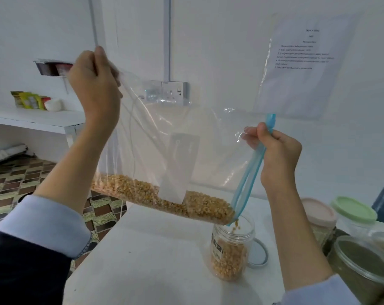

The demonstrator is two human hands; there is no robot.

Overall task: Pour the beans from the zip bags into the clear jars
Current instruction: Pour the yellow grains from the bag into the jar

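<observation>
Two hands: both are holding one clear zip bag (193, 133) up over the white table (156, 256).
Left hand (94, 84): its fingers are curling round and gripping the bag's upper corner, raised high.
Right hand (277, 155): it is pinching the blue zip strip (250, 170) at the bag's open mouth, thumb and fingers closing on it.
Beans (164, 197): yellow kernels are lying along the bag's lower edge, sliding toward the low corner and falling out in a thin stream.
Clear jar (230, 252): it is standing open on the table right under that corner, partly filled with the same kernels.
Lid (258, 254): it is lying flat on the table just behind the jar.
Other containers (354, 219): lidded tubs are sitting at the table's right edge.
</observation>
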